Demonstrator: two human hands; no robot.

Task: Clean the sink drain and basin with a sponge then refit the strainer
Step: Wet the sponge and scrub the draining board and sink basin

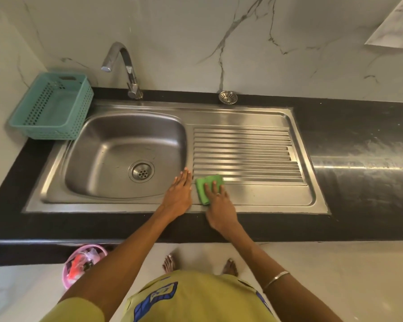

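A steel sink basin (107,159) has an open drain (141,171) at its bottom, with no strainer in it. The round steel strainer (228,97) lies on the black counter behind the drainboard. A green sponge (206,185) lies on the near left corner of the ribbed drainboard (247,154). My right hand (216,201) presses flat on the sponge with straight fingers. Beside it, my left hand (178,196) rests flat on the steel rim between basin and drainboard, holding nothing.
A teal plastic basket (52,108) stands on the counter left of the sink. The chrome tap (126,66) arches over the basin's back edge. A black counter (358,135) runs to the right. A pink bin (84,261) stands on the floor under the counter's edge.
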